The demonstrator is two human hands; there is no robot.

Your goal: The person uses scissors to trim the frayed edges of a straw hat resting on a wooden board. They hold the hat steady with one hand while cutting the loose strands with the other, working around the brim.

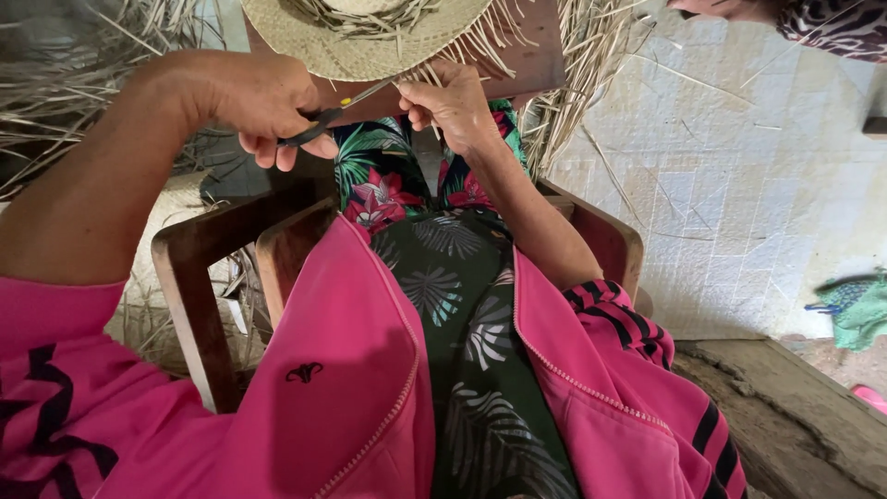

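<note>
Left hand (268, 106) at 10 o'clock, grip closed around black scissors (323, 115), blades aimed at the straw fringe. Right hand (453, 102) at 12 o'clock, grip pinching loose strands (427, 79) under woven straw hat (370, 37) brim, top centre.

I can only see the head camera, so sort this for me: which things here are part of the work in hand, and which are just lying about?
In use:
- left hand holding black scissors
- right hand pinching loose straw ends
- woven straw hat on the lap

Lying about:
- dry straw pile, left
- green cloth on the tiled floor
- wooden chair arms
</note>
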